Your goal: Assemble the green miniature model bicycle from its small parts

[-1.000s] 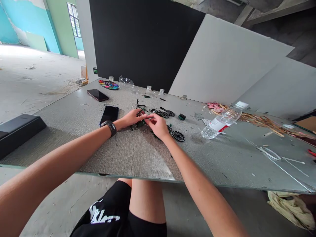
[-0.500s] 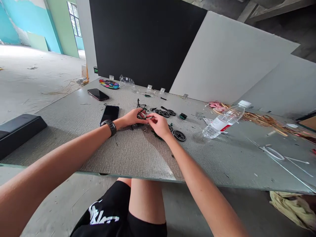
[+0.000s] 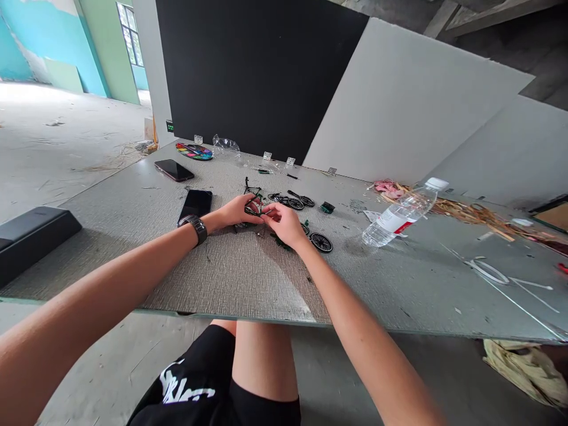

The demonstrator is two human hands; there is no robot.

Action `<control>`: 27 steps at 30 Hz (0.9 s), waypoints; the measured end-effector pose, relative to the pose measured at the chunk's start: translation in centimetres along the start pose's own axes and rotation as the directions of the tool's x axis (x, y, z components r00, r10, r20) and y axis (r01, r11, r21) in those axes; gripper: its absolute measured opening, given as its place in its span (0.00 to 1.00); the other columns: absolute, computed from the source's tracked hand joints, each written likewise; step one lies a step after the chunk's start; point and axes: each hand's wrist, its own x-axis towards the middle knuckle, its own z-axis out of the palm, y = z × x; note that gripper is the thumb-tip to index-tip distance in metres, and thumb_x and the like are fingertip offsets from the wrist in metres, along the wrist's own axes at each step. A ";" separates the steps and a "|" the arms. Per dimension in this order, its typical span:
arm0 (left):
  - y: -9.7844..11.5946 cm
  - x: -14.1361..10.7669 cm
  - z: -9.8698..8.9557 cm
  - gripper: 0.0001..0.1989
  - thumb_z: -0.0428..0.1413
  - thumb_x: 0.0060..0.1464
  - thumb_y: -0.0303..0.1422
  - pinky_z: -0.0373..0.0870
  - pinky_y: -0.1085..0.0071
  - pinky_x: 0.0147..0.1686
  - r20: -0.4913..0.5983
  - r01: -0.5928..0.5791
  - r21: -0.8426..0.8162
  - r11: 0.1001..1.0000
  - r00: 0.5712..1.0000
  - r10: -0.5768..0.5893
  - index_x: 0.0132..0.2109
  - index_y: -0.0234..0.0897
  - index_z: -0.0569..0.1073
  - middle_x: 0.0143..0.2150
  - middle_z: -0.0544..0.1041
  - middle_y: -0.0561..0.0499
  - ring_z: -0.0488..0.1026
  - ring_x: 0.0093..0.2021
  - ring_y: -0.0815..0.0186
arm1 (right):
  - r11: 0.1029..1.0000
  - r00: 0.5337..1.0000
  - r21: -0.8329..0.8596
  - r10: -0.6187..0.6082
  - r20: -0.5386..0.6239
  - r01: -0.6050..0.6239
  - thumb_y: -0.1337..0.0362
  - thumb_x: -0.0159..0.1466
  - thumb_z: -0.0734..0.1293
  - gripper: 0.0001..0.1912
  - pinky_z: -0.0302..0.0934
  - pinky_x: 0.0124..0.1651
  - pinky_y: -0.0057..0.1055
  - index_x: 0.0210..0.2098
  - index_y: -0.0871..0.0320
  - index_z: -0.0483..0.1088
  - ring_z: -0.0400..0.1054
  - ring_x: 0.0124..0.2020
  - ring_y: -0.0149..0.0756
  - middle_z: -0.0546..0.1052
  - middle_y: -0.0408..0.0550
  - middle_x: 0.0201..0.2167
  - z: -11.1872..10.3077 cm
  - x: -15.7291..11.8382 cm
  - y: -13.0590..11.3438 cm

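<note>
A small black model bicycle frame [image 3: 252, 190] stands up from the fingers of my left hand [image 3: 236, 210], which is closed around its lower part. Against the frame's right end, the fingertips of my right hand [image 3: 286, 225] are pinched together; what lies between them is too small and covered to name. A spoked toy wheel [image 3: 321, 242] lies beside my right wrist, with dark green parts partly hidden under that hand. Just beyond the hands are more black bicycle parts with wheels [image 3: 295, 203]. A little black-and-green piece [image 3: 327, 207] sits to their right.
Two phones [image 3: 174, 170] lie on the left of the table [image 3: 213, 284], near a paint palette [image 3: 194, 151]. A black box-like object [image 3: 38, 239] is at the left edge. On the right stand a water bottle [image 3: 403, 214], straw-like strips [image 3: 470, 214] and white cable ties [image 3: 488, 271].
Both hands keep nearly the same grip on the model bicycle frame, with only slight finger movement. The whole view has shifted a little.
</note>
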 end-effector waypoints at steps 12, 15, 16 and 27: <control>0.5 -0.5 0.1 0.26 0.70 0.46 0.36 0.71 0.67 0.41 0.017 0.090 -0.106 0.990 0.996 -0.088 0.51 0.34 0.72 0.44 0.82 0.45 0.78 0.43 0.62 | 0.994 0.999 -0.100 0.044 -0.013 -0.045 0.66 0.69 0.63 0.07 0.66 0.35 0.33 0.43 0.56 0.73 0.73 0.29 0.34 0.80 0.47 0.33 -1.6 -0.2 -0.2; 0.7 -0.5 0.1 0.26 0.70 0.46 0.36 0.70 0.67 0.40 0.020 0.095 -0.121 0.988 0.995 -0.093 0.50 0.34 0.72 0.44 0.82 0.45 0.78 0.43 0.62 | 0.993 1.000 -0.121 0.014 0.004 -0.014 0.65 0.68 0.64 0.07 0.67 0.38 0.34 0.43 0.56 0.74 0.73 0.31 0.35 0.81 0.48 0.34 -1.5 -0.3 -0.5; 0.7 -0.5 0.1 0.25 0.70 0.46 0.36 0.70 0.67 0.40 0.022 0.092 -0.129 0.987 0.996 -0.090 0.50 0.34 0.72 0.44 0.82 0.45 0.78 0.43 0.62 | 0.992 1.000 -0.122 0.002 0.011 0.000 0.64 0.68 0.64 0.07 0.67 0.39 0.35 0.43 0.56 0.74 0.74 0.32 0.36 0.81 0.48 0.35 -1.5 -0.4 -0.6; 0.4 -0.4 0.1 0.22 0.69 0.47 0.35 0.71 0.66 0.42 0.039 0.082 -0.148 0.986 0.996 -0.078 0.47 0.35 0.71 0.43 0.82 0.46 0.78 0.43 0.62 | 1.000 1.000 -0.029 -0.001 -0.007 0.001 0.66 0.64 0.70 0.06 0.68 0.41 0.34 0.41 0.58 0.77 0.75 0.35 0.35 0.82 0.49 0.36 -0.6 -0.2 0.0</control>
